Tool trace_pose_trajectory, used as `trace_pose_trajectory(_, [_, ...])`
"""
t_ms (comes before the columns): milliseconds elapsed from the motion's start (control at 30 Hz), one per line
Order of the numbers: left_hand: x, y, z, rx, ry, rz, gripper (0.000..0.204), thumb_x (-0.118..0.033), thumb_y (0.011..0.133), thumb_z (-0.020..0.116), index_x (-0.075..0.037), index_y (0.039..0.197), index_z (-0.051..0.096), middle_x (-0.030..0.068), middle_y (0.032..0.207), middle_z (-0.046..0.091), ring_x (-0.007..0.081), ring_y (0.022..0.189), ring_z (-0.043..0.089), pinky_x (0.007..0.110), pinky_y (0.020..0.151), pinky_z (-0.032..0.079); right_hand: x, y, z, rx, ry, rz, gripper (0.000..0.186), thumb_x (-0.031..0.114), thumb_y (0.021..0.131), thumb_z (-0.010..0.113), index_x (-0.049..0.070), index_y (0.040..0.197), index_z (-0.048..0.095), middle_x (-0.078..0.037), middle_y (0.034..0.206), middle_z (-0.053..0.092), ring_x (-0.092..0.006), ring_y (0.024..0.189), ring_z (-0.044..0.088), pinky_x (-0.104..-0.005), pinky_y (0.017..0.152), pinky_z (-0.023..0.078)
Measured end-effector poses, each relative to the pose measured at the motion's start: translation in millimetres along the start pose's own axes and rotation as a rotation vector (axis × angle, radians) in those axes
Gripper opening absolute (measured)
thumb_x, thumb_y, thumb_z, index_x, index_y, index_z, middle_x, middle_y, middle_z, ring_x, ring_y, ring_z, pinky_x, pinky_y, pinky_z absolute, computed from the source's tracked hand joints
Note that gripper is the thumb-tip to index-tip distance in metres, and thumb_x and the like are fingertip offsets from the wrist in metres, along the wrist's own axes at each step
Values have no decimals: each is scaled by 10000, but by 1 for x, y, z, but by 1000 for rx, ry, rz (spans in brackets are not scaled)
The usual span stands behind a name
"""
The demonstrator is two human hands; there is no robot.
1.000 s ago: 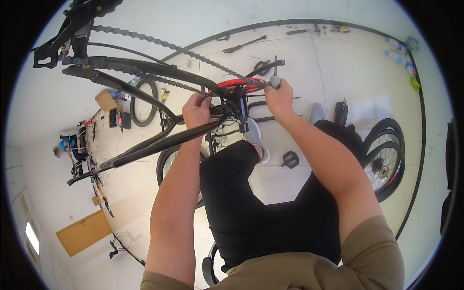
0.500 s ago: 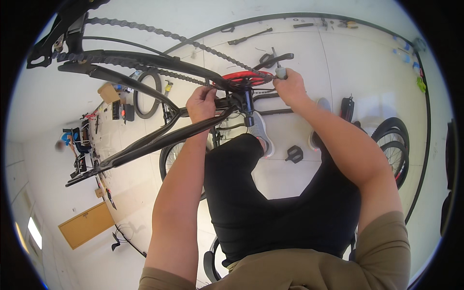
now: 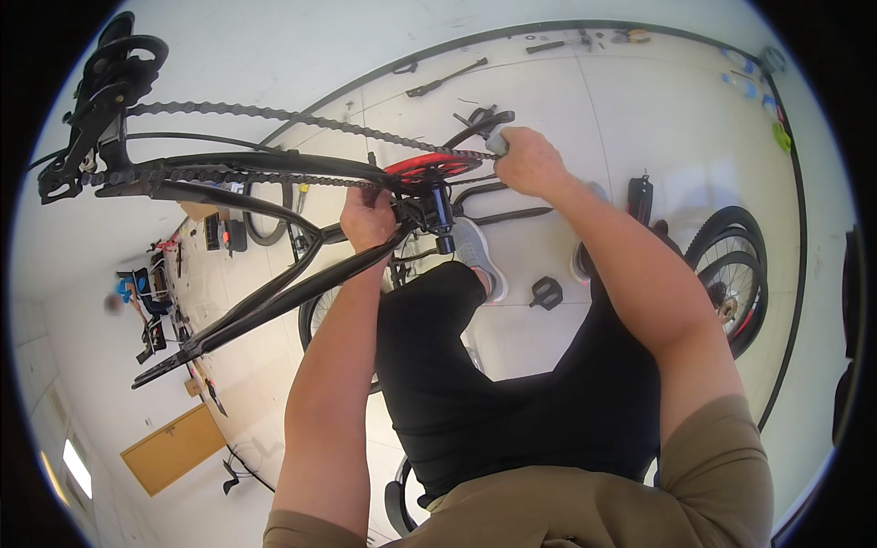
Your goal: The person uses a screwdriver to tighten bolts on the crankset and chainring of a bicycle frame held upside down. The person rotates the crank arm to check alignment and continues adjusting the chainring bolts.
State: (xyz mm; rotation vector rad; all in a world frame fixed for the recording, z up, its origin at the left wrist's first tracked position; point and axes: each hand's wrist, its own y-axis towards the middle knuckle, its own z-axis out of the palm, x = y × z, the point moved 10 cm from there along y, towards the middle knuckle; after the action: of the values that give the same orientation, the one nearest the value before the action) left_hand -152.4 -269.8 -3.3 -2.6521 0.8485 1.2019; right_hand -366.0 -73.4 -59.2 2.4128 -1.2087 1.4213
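A black bicycle frame [image 3: 274, 310] reaches from the far left to above my knees. Its red chainring [image 3: 431, 168] sits near the middle, and the chain [image 3: 274, 116] runs from there to the rear derailleur [image 3: 114, 78]. My left hand [image 3: 368, 222] is closed under the lower chain run, left of the chainring; the frame and chain partly hide its fingers and what they hold. At the chainring's right side, my right hand [image 3: 530, 163] is closed on a small grey object [image 3: 498, 141], held by the chain and close to the crank arm [image 3: 493, 119].
A pedal [image 3: 546, 293] lies on the floor by my shoe [image 3: 477, 260]. Wheels [image 3: 731, 269] rest at the right, near a black pouch [image 3: 640, 199]. A hammer [image 3: 553, 46] and pliers [image 3: 630, 36] lie along the far wall. Another person [image 3: 123, 294] is at the far left.
The frame's rear end has swung down in the picture, bringing the whole rear derailleur into sight. Both hands shift left with the frame; the view has shifted slightly too.
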Motion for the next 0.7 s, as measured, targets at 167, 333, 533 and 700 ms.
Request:
trace_pose_trajectory(167, [4, 1, 0, 0, -32, 0, 199, 6, 848, 681, 2, 1035, 614, 125, 900, 727, 189, 798, 702, 307, 745, 533, 6, -14, -23, 43, -71, -40, 257, 75, 755, 558, 5, 983, 654, -235, 975, 667, -391, 967, 629, -433, 849, 499])
trace_pose_trajectory(333, [8, 5, 0, 13, -78, 63, 209, 13, 840, 683, 1, 1032, 599, 121, 880, 723, 183, 781, 701, 306, 734, 537, 2, -24, -49, 82, -72, 15, 317, 61, 753, 527, 7, 1028, 674, -217, 1033, 678, -366, 1030, 633, -407, 890, 502])
trace_pose_trajectory(533, [20, 9, 4, 42, -123, 70, 154, -54, 843, 692, -16, 972, 617, 100, 845, 718, 163, 743, 684, 307, 719, 529, -17, -42, -77, 10, -22, 94, 244, 75, 751, 532, -16, 940, 656, -216, 945, 677, -378, 919, 638, -429, 811, 501])
trace_pose_trajectory(700, [15, 12, 4, 79, -102, 89, 152, -63, 850, 701, -22, 959, 603, 84, 851, 702, 152, 760, 660, 297, 747, 517, -26, -58, -102, -310, 226, 46, 212, 138, 754, 595, -22, 888, 632, -194, 803, 658, -355, 765, 614, -428, 730, 493])
